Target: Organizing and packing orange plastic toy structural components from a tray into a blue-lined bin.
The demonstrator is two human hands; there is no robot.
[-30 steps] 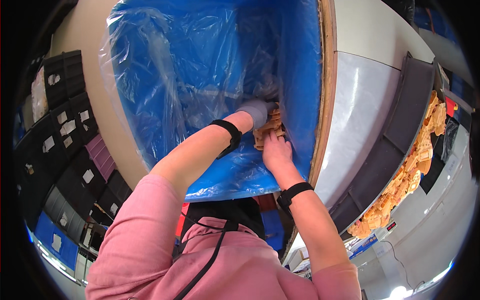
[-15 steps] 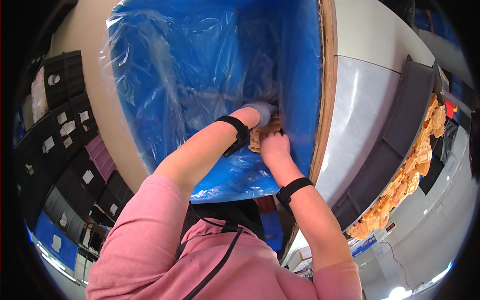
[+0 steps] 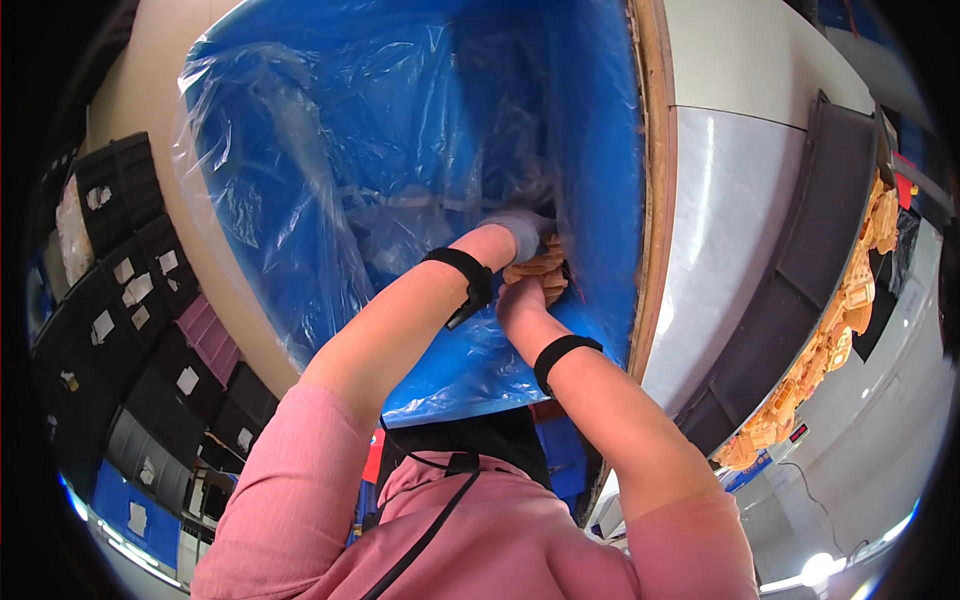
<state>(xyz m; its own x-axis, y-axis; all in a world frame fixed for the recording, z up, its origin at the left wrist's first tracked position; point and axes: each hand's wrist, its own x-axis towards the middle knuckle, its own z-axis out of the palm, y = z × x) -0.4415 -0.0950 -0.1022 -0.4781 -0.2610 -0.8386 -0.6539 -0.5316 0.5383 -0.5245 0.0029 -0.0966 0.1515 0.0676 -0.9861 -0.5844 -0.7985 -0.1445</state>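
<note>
Inside a box lined with blue plastic film [image 3: 400, 110], a small stack of tan-orange plastic parts [image 3: 542, 265] sits between my two hands near the right wall. My left hand [image 3: 515, 230], in a grey glove, closes on the far side of the stack; its fingertips are lost in shadow. My right hand [image 3: 520, 300] looks bare and grips the near side, fingers tucked behind the parts. Black bands circle both wrists. The exact shape of the parts cannot be made out.
A wooden edge [image 3: 655, 180] runs along the box's right side. Beyond it, a dark tray [image 3: 790, 300] stands beside many similar orange parts [image 3: 815, 340]. Stacked black crates [image 3: 130, 260] with paper labels line the left, one mauve crate [image 3: 208, 330] among them.
My right hand has moved slightly left and turned inward under the parts. The stack has turned between my hands. My left hand stays nearly in place, and the view has shifted a little.
</note>
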